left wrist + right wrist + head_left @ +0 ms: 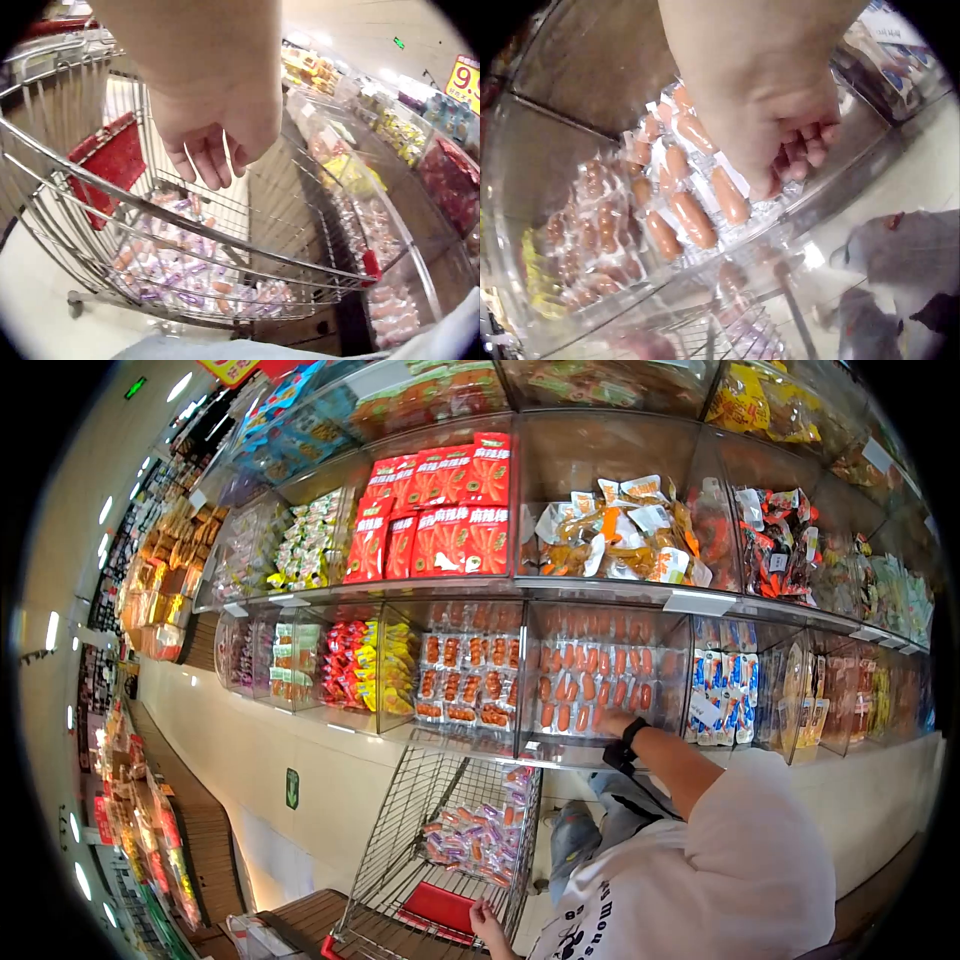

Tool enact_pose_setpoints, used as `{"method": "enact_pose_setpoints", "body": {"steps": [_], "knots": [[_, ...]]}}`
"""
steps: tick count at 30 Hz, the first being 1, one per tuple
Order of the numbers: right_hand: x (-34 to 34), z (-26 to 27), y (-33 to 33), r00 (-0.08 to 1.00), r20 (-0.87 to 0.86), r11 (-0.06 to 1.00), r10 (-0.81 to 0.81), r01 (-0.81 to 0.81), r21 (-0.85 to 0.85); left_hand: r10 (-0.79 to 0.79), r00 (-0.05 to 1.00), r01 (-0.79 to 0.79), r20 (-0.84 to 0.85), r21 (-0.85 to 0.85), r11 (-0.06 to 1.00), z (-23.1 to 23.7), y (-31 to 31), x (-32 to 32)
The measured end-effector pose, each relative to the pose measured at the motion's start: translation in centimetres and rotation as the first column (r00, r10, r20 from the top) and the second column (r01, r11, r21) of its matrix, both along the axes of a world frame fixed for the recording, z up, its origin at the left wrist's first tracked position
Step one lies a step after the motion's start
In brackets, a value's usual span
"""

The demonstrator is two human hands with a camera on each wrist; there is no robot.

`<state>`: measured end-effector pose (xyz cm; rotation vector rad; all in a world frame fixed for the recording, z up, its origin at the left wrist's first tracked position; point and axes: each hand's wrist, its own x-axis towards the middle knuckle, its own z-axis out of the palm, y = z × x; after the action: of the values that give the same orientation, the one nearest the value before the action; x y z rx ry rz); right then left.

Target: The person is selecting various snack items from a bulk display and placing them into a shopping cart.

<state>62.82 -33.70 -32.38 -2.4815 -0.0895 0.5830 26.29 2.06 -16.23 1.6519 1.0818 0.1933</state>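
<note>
My right hand (612, 722) reaches into a clear shelf bin (829, 184) of sealed sausage packs (588, 678). Its thumb side lies against the front packs (694, 217) in the right wrist view, with the other fingers (799, 154) loosely bent and nothing visible between them. My left hand (217, 142) hangs relaxed and bare over the metal shopping cart (195, 221), apart from its wires in the head view. Inside the cart lies a heap of small wrapped sausages (184, 262) in clear and purple packaging.
Packs of small round brown snacks (465, 680) fill the neighbouring bin on the left; blue-and-white packs (725, 695) sit on the right. Red snack bags (430, 510) stand on the upper shelf. The cart's red seat flap (438, 908) is near the left hand.
</note>
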Motion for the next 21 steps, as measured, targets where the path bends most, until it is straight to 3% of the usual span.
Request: {"method": "enact_pose_setpoints", "body": {"steps": [1, 2, 3, 4, 5, 6, 8, 11, 13, 16, 19, 20, 21], "knots": [[0.0, 4.7, -0.1, 0.918, -0.385, 0.975, -0.098, 0.166, 0.149, -0.029, 0.997, 0.036, -0.069, 0.103, 0.994, -0.4, 0.9, -1.6], [0.3, 8.4, 0.5, 0.84, -0.538, 0.98, -0.07, 0.157, 0.118, -0.045, 0.989, 0.074, -0.144, 0.201, 0.977, -0.8, 1.6, -3.0], [-0.2, 7.2, 0.6, 0.93, -0.367, 0.986, -0.038, 0.095, 0.139, 0.012, 0.981, 0.041, -0.195, 0.268, 0.963, -0.4, 1.6, -3.7], [-0.6, 5.8, 1.1, 0.983, -0.183, 0.988, 0.006, 0.023, 0.154, -0.013, 0.925, 0.206, -0.379, 0.474, 0.856, 2.1, 1.0, -3.4], [-1.1, 11.2, 3.5, 0.997, 0.035, 0.998, -0.067, 0.068, -0.009, 0.053, 0.882, 0.193, -0.468, 0.463, 0.865, 2.2, 0.9, -3.9], [-1.8, 12.8, 5.1, 0.984, 0.137, 0.983, -0.118, 0.096, 0.157, 0.116, 0.823, 0.182, -0.556, 0.453, 0.873, 2.4, 1.2, -4.7], [-2.6, 18.7, 8.9, 0.964, 0.265, 0.983, -0.016, -0.033, 0.181, 0.147, 0.779, 0.229, -0.609, 0.494, 0.839, 2.3, 1.1, -5.8], [-4.2, 22.4, 15.8, 0.951, 0.224, 0.918, 0.215, -0.275, 0.287, 0.158, 0.75, 0.22, -0.642, 0.467, 0.857, 1.7, 0.9, -6.2], [-4.9, 21.6, 20.4, 0.891, 0.18, 0.844, 0.417, -0.453, 0.288, 0.147, 0.737, 0.204, -0.66, 0.424, 0.882, 2.2, 0.7, -5.3], [-5.3, 11.3, 26.5, 0.761, 0.184, 0.742, 0.623, -0.648, 0.169, 0.155, 0.725, 0.14, -0.672, 0.364, 0.921, 3.4, 0.9, -4.1], [-4.7, 4.5, 31.5, 0.656, -0.119, 0.644, 0.745, -0.755, -0.123, 0.188, 0.741, 0.124, -0.645, 0.406, 0.905, 2.5, 1.2, -3.9], [-4.6, 5.2, 32.8, 0.655, -0.193, 0.624, 0.73, -0.755, -0.201, 0.2, 0.741, 0.128, -0.641, 0.426, 0.896, 3.1, 1.2, -3.9], [-4.3, 4.9, 33.6, 0.653, -0.251, 0.6, 0.715, -0.757, -0.258, 0.114, 0.797, 0.197, -0.594, 0.434, 0.879, 3.9, 1.4, -3.9]]}}
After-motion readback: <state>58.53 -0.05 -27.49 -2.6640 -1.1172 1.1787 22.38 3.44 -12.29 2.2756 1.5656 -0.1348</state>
